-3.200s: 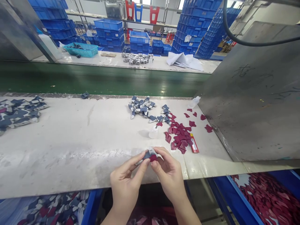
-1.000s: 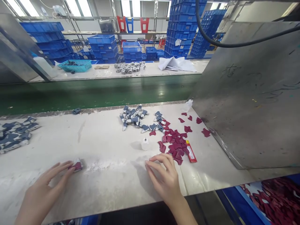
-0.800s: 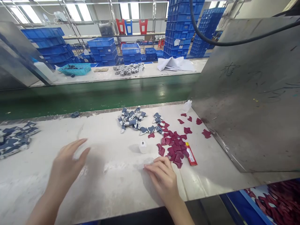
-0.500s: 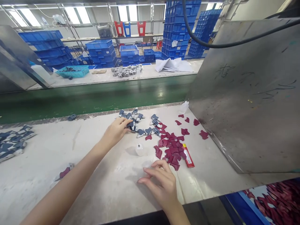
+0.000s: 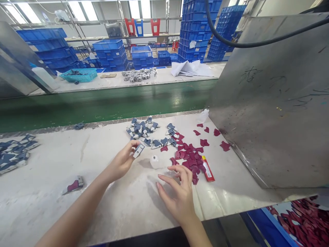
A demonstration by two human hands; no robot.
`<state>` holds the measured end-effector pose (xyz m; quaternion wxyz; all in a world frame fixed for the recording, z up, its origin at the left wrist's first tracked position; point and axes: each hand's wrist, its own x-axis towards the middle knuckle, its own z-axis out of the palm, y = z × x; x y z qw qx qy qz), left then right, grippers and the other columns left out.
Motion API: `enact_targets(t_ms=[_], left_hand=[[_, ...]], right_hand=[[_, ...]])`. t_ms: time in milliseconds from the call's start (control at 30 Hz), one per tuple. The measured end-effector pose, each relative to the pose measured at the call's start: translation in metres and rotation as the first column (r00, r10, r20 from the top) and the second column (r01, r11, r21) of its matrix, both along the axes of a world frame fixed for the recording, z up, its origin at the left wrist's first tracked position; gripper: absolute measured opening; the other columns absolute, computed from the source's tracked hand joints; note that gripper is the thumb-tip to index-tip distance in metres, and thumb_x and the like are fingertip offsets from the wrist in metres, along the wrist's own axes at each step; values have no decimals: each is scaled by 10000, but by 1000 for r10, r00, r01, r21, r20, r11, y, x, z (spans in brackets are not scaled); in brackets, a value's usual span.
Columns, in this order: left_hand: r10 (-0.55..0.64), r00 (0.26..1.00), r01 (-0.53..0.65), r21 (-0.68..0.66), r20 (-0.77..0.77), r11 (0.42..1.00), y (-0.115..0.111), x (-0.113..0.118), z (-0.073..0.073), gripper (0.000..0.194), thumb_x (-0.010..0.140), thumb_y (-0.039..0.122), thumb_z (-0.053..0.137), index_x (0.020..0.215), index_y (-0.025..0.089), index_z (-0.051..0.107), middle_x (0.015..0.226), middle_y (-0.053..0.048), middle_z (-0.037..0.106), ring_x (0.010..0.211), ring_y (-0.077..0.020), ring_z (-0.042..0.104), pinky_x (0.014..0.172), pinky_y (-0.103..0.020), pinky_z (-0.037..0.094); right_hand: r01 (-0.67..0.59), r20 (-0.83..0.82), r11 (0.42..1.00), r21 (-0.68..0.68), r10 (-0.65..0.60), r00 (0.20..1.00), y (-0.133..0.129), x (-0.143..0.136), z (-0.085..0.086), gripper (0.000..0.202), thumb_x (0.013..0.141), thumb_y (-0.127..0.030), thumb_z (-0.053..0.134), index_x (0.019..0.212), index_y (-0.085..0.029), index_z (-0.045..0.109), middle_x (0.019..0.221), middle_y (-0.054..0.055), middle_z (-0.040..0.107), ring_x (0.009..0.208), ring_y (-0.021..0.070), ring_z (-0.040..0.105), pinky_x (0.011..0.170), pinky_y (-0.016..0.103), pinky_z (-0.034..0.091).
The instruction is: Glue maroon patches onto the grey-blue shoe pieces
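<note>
My left hand (image 5: 125, 158) pinches a small grey-and-white plastic part (image 5: 139, 150), held just above the table. Behind it lies a heap of similar dark blue-grey and white parts (image 5: 141, 129). My right hand (image 5: 177, 188) hovers with fingers spread and curved, holding nothing. Between the hands stands a small round white bottle (image 5: 154, 161) with a thin dark tip. Right of the bottle lies a pile of dark red flat pieces (image 5: 190, 156). A red and yellow packet (image 5: 208, 169) touches the pile's right side.
A grey part with a red piece (image 5: 74, 185) lies by my left forearm; more blue-grey parts (image 5: 14, 154) sit far left. A metal panel (image 5: 272, 103) bounds the right. Beyond the table runs a green belt (image 5: 108, 104). A blue bin (image 5: 276, 226) of red pieces stands lower right.
My left hand has drawn back from the heap toward me, carrying one grey-and-white part. The right hand has risen slightly and its fingers have spread wider.
</note>
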<state>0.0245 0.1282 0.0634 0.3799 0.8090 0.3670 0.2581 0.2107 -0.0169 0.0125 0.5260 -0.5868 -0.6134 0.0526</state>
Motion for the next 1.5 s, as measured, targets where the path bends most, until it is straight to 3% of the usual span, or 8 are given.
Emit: enact_targets(t_ms=[133, 300, 400, 500, 600, 800, 1067, 1500], left_hand=[[71, 997, -69, -103, 14, 992, -41, -15, 3, 189, 982, 263, 409, 1113, 214, 537, 1103, -74, 598, 1059, -202, 572, 939, -320, 463], [117, 993, -119, -84, -20, 989, -82, -29, -10, 271, 1019, 275, 310, 1087, 215, 566, 1130, -87, 629, 1074, -214, 590, 919, -323, 473], [217, 970, -220, -12, -110, 976, -101, -29, -25, 264, 1008, 269, 333, 1066, 217, 585, 1051, -81, 676, 1033, -238, 619, 893, -365, 476], [284, 944, -271, 96, -169, 958, -113, -24, -39, 261, 989, 264, 373, 1111, 212, 598, 978, -77, 709, 922, -251, 645, 845, -412, 467], [303, 934, -283, 126, -190, 951, -117, -21, -46, 247, 981, 272, 412, 1141, 221, 593, 967, -61, 724, 889, -247, 649, 824, -409, 455], [282, 941, -263, 119, -187, 957, -119, -23, -52, 149, 920, 273, 584, 1065, 253, 609, 1033, -25, 728, 986, -250, 627, 901, -419, 364], [389, 905, -381, 78, -173, 921, -116, -20, -53, 89, 853, 218, 620, 923, 254, 664, 915, -6, 741, 917, -243, 643, 911, -429, 343], [400, 903, -393, 76, -157, 916, -116, -19, -53, 90, 833, 289, 704, 906, 257, 663, 884, 8, 742, 892, -238, 657, 961, -450, 306]], right_hand=[[-53, 52, 994, -95, 58, 997, 0, -1, -3, 267, 833, -201, 689, 1049, -352, 733, 1430, 75, 384, 1313, 355, 329, 928, 565, 473], [-132, 151, 969, -211, 165, 975, 6, -7, -4, 378, 847, -301, 695, 1215, -379, 657, 1570, 62, 177, 1398, 432, 166, 986, 695, 390], [-170, 212, 947, -271, 231, 949, 13, -13, -3, 454, 870, -330, 663, 1317, -320, 586, 1534, 126, 230, 1394, 441, 156, 983, 683, 408], [-158, 229, 952, -261, 220, 948, 19, -16, -5, 490, 892, -244, 606, 1376, -266, 529, 1382, 165, 386, 1318, 382, 305, 976, 620, 450], [-130, 143, 974, -185, 157, 977, 18, -16, -10, 473, 891, -160, 552, 1346, -287, 548, 1151, 118, 516, 1120, 286, 495, 901, 520, 518], [98, -208, 995, -3, -97, 973, -1, -21, -13, 352, 828, -295, 714, 1154, -211, 613, 1011, 72, 689, 923, 225, 682, 805, 370, 579], [43, -137, 996, 78, -32, 990, -15, -20, -6, 204, 801, -317, 701, 944, -171, 700, 764, 64, 745, 550, 189, 688, 468, 272, 557], [3, -164, 1000, -10, -4, 986, -11, -23, -7, 154, 811, -255, 720, 922, -148, 722, 747, 53, 748, 528, 161, 682, 530, 250, 591]])
